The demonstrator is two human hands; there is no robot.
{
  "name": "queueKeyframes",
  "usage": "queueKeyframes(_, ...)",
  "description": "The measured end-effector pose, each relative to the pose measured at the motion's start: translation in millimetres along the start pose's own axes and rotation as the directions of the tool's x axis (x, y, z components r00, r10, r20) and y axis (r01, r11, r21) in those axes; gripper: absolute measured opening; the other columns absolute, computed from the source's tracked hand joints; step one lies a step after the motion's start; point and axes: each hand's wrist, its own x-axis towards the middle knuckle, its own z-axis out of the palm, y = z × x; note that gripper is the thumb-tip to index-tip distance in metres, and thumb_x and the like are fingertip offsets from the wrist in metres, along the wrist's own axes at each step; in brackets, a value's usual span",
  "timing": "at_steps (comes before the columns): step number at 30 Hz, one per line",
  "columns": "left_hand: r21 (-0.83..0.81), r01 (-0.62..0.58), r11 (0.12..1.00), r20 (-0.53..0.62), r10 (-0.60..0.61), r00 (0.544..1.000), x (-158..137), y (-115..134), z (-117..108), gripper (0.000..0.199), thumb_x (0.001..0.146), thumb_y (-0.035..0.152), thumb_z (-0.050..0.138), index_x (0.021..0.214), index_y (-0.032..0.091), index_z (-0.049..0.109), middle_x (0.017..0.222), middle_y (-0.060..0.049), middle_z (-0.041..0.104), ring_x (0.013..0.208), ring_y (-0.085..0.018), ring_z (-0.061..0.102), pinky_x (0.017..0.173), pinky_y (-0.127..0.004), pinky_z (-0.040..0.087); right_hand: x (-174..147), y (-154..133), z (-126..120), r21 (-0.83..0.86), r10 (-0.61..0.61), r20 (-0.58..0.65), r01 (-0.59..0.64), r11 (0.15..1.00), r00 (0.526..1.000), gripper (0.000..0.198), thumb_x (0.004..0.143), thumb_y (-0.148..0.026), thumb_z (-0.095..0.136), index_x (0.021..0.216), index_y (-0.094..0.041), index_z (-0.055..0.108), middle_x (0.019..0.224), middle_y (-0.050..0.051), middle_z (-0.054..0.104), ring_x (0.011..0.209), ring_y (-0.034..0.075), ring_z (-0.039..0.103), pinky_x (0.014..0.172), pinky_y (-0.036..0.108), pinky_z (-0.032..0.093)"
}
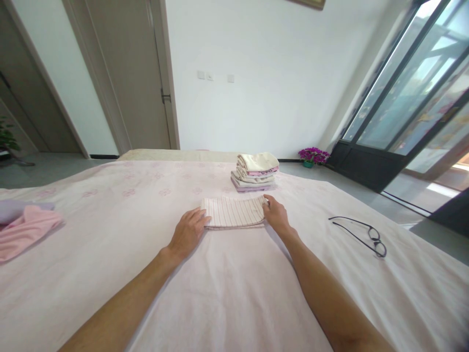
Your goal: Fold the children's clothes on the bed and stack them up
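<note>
A folded striped cloth garment, cream with thin brownish lines, lies on the bed in front of me. Its layers show along the near edge. My left hand grips its left end, fingertips over the edge. At the opposite end, my right hand is closed on the right edge, with the thumb and fingers near the far corner. Just beyond the garment, slightly right, stands a stack of folded clothes in cream, pink and pale purple.
Black-framed glasses lie on the bed sheet to the right. Loose pink cloth and lilac cloth lie at the far left. Purple flowers stand on the floor beyond the bed, near a glass door.
</note>
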Motion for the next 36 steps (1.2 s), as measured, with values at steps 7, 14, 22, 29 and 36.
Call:
queueKeyframes(7, -0.024, 0.019, 1.000, 0.023, -0.018, 1.000, 0.1, 0.0, 0.9, 0.036, 0.088, 0.011, 0.052, 0.118, 0.024, 0.067, 0.130, -0.008, 0.062, 0.132, -0.025, 0.046, 0.112, -0.044, 0.036, -0.8, 3.1, 3.3, -0.029, -0.012, 0.007, 0.012, 1.000, 1.000, 0.044, 0.093, -0.026, 0.043, 0.137, -0.023, 0.049, 0.121, 0.009, 0.068, 0.106, 0.023, 0.063, 0.086, 0.031, 0.043)
queueKeyframes(14, -0.101, 0.191, 0.976, 0.081, -0.183, 0.980, 1.5, 2.1, -1.5, 0.032, 0.085, 0.015, 0.053, 0.112, 0.025, 0.066, 0.128, -0.005, 0.062, 0.124, -0.023, 0.053, 0.108, -0.042, 0.038, -0.5, 2.6, 2.2, -0.043, 0.003, 0.032, -0.002, 0.999, 0.999, 0.045, 0.094, -0.026, 0.043, 0.138, -0.023, 0.048, 0.120, 0.010, 0.068, 0.107, 0.024, 0.062, 0.087, 0.032, 0.042)
queueKeyframes(22, -0.096, 0.442, 0.892, 0.091, -0.434, 0.896, 7.4, 11.2, 0.3, 0.024, 0.080, 0.022, 0.058, 0.103, 0.021, 0.060, 0.107, -0.007, 0.065, 0.103, -0.023, 0.060, 0.093, -0.038, 0.044, -0.2, 1.2, -0.2, -0.015, 0.012, 0.016, -0.012, 1.000, 1.000, 0.045, 0.093, -0.025, 0.043, 0.137, -0.023, 0.050, 0.119, 0.009, 0.068, 0.106, 0.024, 0.063, 0.086, 0.032, 0.043)
queueKeyframes(29, -0.047, 0.325, 0.945, 0.002, -0.325, 0.946, 5.1, 11.7, -3.1, 0.030, 0.073, 0.006, 0.054, 0.098, 0.023, 0.059, 0.107, -0.005, 0.060, 0.102, -0.022, 0.059, 0.094, -0.038, 0.043, -2.3, 7.3, -4.3, -0.027, 0.019, 0.029, -0.019, 0.999, 0.999, 0.046, 0.092, -0.026, 0.044, 0.138, -0.023, 0.050, 0.117, 0.009, 0.069, 0.104, 0.024, 0.064, 0.084, 0.032, 0.043)
queueKeyframes(36, -0.009, 0.200, 0.980, 0.016, -0.200, 0.980, 1.9, 11.2, -3.8, 0.026, 0.077, 0.006, 0.052, 0.093, 0.024, 0.061, 0.102, -0.004, 0.062, 0.097, -0.022, 0.059, 0.092, -0.038, 0.042, -7.2, 9.8, -2.6, -0.050, -0.003, 0.054, 0.006, 0.999, 0.999, 0.046, 0.092, -0.025, 0.043, 0.138, -0.022, 0.049, 0.118, 0.010, 0.068, 0.105, 0.025, 0.063, 0.085, 0.033, 0.043)
